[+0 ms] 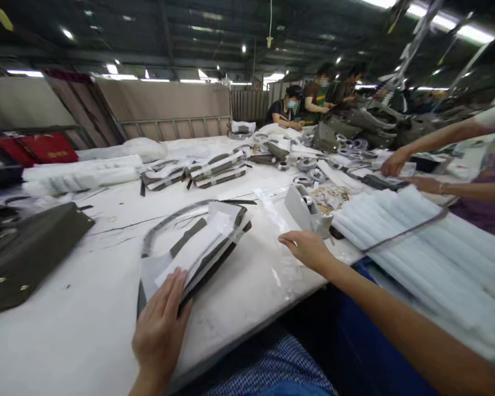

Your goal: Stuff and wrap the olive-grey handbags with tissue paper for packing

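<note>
Hands apart: left hand resting flat on a folded bundle on the table, right hand seemingly pinching clear tape. Slack could make the tape stick to itself; a weak press could let the bundle's layers slide. Beside the tape, a grey dispenser seems to hold a roll.

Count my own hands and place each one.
2. Your left hand lies on the near bundle; your right hand is at the clear tape beside the grey dispenser. Neither is hidden.
</note>
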Motion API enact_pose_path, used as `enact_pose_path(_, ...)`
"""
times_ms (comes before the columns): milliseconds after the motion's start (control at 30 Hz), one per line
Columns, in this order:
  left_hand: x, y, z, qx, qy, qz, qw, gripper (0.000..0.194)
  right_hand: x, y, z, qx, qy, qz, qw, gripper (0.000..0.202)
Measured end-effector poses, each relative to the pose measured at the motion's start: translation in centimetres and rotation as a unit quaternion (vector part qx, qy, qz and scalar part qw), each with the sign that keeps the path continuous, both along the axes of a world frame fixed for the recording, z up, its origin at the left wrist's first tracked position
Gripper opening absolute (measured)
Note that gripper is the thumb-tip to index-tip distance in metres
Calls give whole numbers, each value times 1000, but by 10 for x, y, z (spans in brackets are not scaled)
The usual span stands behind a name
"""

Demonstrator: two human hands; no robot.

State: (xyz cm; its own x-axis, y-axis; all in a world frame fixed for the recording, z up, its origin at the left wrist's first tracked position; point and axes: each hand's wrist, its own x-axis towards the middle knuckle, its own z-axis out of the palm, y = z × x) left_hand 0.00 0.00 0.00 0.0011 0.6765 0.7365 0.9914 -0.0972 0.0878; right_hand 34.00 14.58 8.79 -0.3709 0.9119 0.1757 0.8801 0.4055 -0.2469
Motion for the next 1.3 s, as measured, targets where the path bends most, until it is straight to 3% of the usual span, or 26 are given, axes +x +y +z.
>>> enact_pose_path(133,-1,-3,1,-3,-8,-9,1000,64,-13,-31,0,-97,82,112,986,22)
enact_pose_path(233,1,-3,5,8,-12,-10,1000,65,-26,-46,-8,-201,142,195,950,25)
enact_pose_path(400,3,-4,9,15,-18,-1,1000,66,-55,-50,-43,-64,59,101,991,59)
enact_pose_path(467,3,-4,9,19,-19,2,1000,66,-68,-50,-57,-60,1,102,993,76)
enact_pose_path(533,2,-5,9,25,-20,6,999,67,-84,-51,-66,-66,-24,157,985,83)
enact_pose_path(633,2,-4,11,36,-27,14,999,67,-114,-45,-70,-50,-7,295,954,86)
enact_pose_path(767,1,0,23,39,-52,33,997,66,-170,-22,-67,23,38,437,898,73)
enact_pose_path(833,-1,3,31,37,-64,44,996,65,-195,-10,-65,46,46,466,882,55)
enact_pose_path(900,-5,5,39,38,-66,53,996,63,-208,-7,-62,50,55,452,889,41)
enact_pose_path(967,-10,5,44,38,-65,56,996,63,-206,-15,-60,48,77,396,914,40)
enact_pose_path(1067,-17,6,46,35,-64,49,996,62,-181,-40,-63,22,83,343,936,57)
enact_pose_path(1200,-14,9,46,46,-54,31,997,58,-159,-60,-74,-19,46,364,930,74)
enact_pose_path(1300,-2,11,48,52,-20,4,998,53,-159,-62,-75,23,84,384,919,55)
